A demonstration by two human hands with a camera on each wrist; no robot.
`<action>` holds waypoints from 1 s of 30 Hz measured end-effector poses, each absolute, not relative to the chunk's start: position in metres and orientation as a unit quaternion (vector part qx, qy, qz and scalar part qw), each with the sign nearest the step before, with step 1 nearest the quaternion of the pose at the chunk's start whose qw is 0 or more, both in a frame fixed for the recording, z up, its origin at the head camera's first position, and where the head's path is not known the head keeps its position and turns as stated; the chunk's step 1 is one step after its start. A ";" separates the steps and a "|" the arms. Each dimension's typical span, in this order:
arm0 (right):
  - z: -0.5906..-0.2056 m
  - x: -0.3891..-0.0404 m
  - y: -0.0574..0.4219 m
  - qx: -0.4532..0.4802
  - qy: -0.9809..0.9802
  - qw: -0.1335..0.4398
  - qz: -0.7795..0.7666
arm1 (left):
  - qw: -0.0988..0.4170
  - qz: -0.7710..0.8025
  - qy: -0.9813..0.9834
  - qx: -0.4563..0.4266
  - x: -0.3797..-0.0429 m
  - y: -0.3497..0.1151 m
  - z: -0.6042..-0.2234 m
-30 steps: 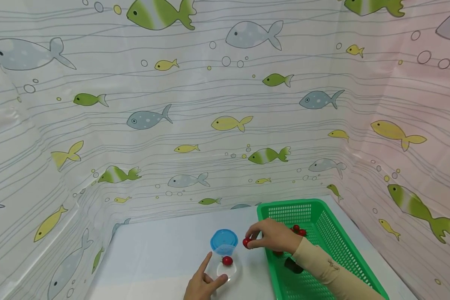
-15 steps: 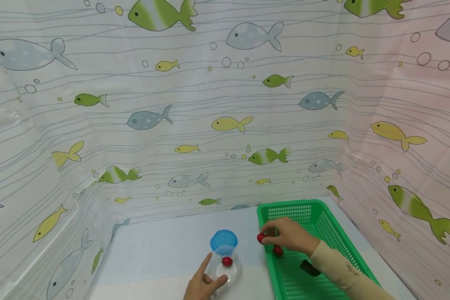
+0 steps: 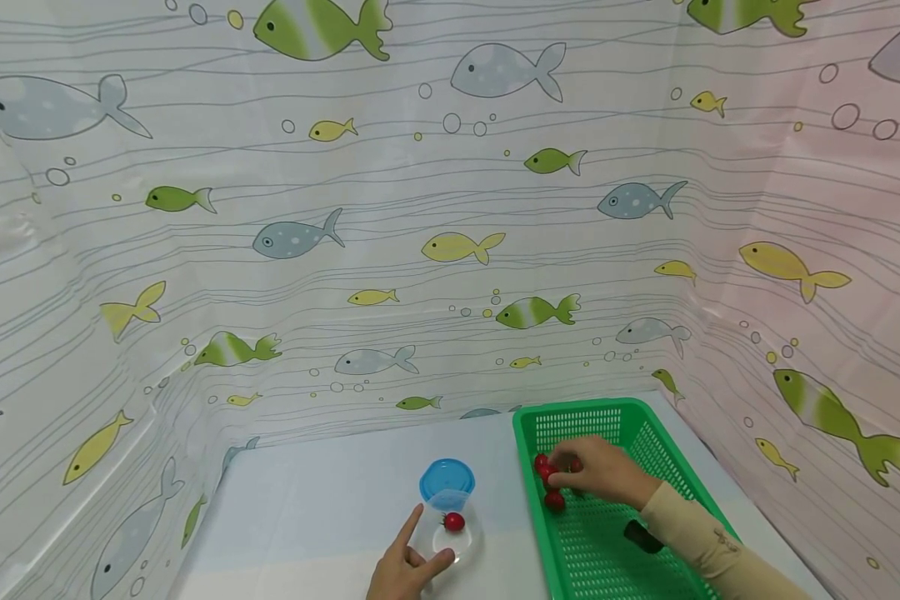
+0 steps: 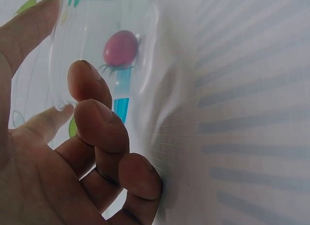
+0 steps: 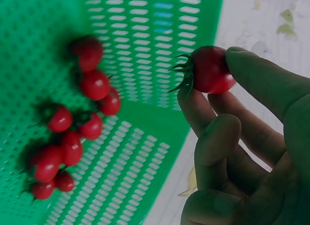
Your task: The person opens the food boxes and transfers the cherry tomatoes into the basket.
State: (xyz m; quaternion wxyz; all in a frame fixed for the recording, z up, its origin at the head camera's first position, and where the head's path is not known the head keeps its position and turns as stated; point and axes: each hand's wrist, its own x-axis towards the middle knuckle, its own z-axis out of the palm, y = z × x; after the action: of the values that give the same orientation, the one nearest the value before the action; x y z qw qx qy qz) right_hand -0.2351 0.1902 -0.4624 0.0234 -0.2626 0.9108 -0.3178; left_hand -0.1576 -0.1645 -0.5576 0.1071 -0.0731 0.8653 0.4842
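Observation:
My left hand [image 3: 408, 562] steadies a small clear plastic container [image 3: 474, 533], thumb and index finger spread to either side of its rim. In the left wrist view the other fingers [image 4: 101, 123] curl beside the container. One red cherry tomato [image 4: 120, 48] with a green stem lies inside it. My right hand [image 3: 596, 471] is over the green basket [image 3: 523, 433] and pinches another cherry tomato [image 5: 211, 70] between thumb and fingertips, its green stem facing the basket. Below it, several loose cherry tomatoes [image 5: 71, 148] lie grouped on the basket floor near a side wall.
A round blue lid [image 3: 447, 480] lies on the white tabletop [image 3: 330, 492] just behind the clear container. The basket's raised, slotted walls stand right of it. Fish-printed sheeting [image 3: 390, 183] surrounds the table at the back and both sides.
My right hand has moved right, from beside the clear container to over the basket, with the cherry tomato pinched throughout. The left hand and the container have stayed in place.

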 end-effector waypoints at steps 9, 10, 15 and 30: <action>-0.483 -0.239 0.210 -0.237 0.926 0.028 -0.294 | 0.105 0.482 0.867 -0.076 -0.157 -0.164 -0.559; -0.485 -0.239 0.212 -0.234 0.926 0.030 -0.294 | 0.105 0.482 0.866 -0.076 -0.157 -0.164 -0.559; -0.497 -0.242 0.221 -0.220 0.932 0.039 -0.286 | 0.106 0.482 0.866 -0.075 -0.156 -0.164 -0.558; -0.514 -0.245 0.230 -0.208 0.940 0.085 -0.256 | 0.100 0.479 0.869 -0.072 -0.155 -0.165 -0.560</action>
State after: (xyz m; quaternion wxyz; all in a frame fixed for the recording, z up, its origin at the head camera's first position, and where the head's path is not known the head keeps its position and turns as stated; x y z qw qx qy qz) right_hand -0.2451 0.2305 -0.5144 0.0849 -0.2083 0.9400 -0.2563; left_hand -0.1554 -0.1650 -0.5598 0.1001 -0.0716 0.8693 0.4786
